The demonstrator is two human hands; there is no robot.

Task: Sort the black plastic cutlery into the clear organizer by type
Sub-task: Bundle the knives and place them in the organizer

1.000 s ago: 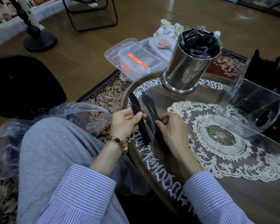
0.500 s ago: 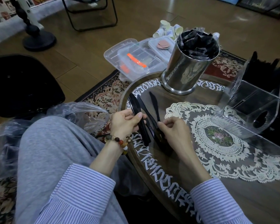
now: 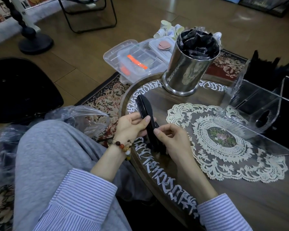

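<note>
Both hands gripped one bundle of black cutlery (image 3: pixel 146 107), left hand (image 3: pixel 131 125) beside right hand (image 3: pixel 171 139), well left of the clear organizer (image 3: pixel 250 110).

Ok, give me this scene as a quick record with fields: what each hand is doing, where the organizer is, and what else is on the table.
left hand: left hand grips a bundle of black cutlery, thumb across it
right hand: right hand pinches the lower part of the same bundle
clear organizer: clear organizer at the table's right, black cutlery standing in its far compartments
metal canister: metal canister at the table's far edge, stuffed with black plastic wrappers
table cover: lace doily under the organizer's near edge
sorting state: held bundle not yet in the organizer
</note>
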